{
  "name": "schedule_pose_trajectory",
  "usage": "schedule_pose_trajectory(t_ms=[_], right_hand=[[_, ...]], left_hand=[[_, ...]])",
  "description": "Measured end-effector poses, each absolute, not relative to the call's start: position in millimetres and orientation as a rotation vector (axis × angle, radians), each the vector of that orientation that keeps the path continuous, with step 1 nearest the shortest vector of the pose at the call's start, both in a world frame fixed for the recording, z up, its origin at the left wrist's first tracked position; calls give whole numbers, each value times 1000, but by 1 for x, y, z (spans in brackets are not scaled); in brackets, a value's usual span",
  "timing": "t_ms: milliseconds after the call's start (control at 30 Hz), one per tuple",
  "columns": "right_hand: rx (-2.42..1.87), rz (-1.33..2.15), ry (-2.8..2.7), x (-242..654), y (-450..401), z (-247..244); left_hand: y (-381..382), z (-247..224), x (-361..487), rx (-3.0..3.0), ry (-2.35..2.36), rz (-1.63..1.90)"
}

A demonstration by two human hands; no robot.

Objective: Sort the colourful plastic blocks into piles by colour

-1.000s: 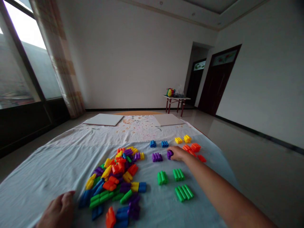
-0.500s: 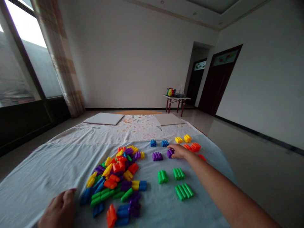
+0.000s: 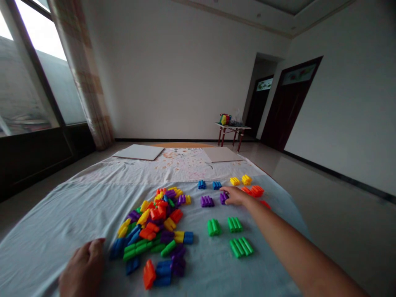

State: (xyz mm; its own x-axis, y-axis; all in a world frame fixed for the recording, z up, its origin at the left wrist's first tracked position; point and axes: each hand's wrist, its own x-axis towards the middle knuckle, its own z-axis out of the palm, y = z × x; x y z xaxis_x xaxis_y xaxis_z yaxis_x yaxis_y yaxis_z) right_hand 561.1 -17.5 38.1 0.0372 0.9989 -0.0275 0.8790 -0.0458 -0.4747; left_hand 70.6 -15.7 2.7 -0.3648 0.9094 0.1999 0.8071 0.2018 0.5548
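Pinching the small purple block (image 3: 223, 198) between thumb and fingers, your right hand (image 3: 234, 195) is on the cloth (image 3: 102, 210), just right of another purple block (image 3: 207, 201). Your left hand (image 3: 83, 268) rests near the mixed pile (image 3: 154, 222), its fingers close together.

Right hand (image 3: 235, 195) at a purple block (image 3: 224, 198), green blocks (image 3: 235, 225) nearer the camera

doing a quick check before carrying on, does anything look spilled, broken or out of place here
Nothing looks spilled or broken. The mixed heap of colourful plastic blocks is jumbled, but looks like loose stock beside the colour-grouped blocks. The pale blue cloth is slightly wrinkled, nothing odd.
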Motion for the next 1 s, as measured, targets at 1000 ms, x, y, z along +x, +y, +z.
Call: schedule_pose_trajectory(t_ms=[1000], right_hand=[[-1203,368,-2299,355,-72,45]], left_hand=[[-27,16,81,1566,2174,969]])
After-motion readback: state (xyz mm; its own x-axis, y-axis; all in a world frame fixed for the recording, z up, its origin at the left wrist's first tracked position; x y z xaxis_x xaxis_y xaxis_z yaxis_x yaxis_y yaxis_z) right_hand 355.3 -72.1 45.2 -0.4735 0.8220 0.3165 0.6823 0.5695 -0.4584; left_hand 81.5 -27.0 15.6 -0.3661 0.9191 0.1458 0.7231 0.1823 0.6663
